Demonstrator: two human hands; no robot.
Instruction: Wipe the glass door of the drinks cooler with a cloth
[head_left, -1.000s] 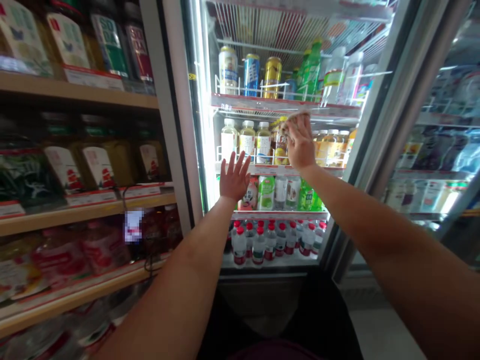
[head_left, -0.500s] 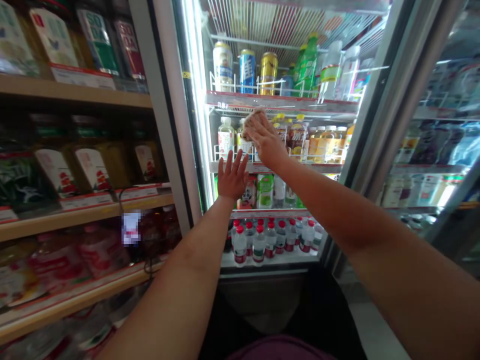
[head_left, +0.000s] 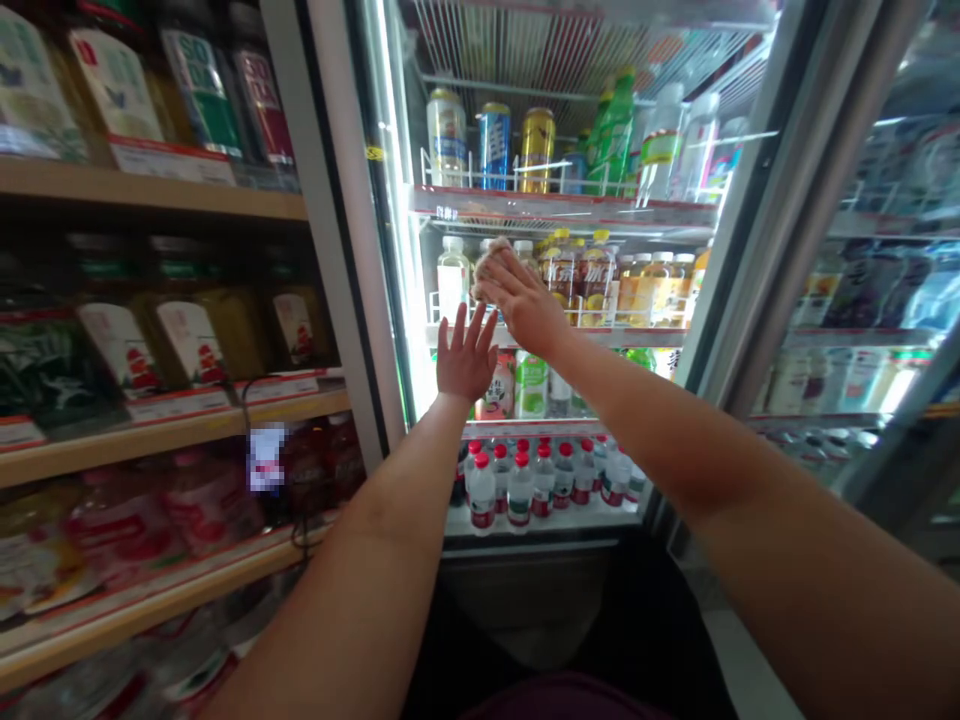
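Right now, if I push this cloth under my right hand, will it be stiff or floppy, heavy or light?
Probably floppy: the cloth looks bunched, with an uneven edge, against your right hand. Likely light too, since it seems small, showing only a little past that hand.

Cloth (head_left: 490,262) partly hidden under right hand (head_left: 529,305). White-capped bottles (head_left: 524,250) behind that hand partly covered. Pixelated patch (head_left: 267,457) at left, unreadable. Upper-left bottle (head_left: 34,95) cut by left edge. Far-right drinks (head_left: 851,285) too blurred to read.

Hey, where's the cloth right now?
In the head view, near the middle, the cloth is under the right hand, just above the left hand and left of the yellow-capped bottles.
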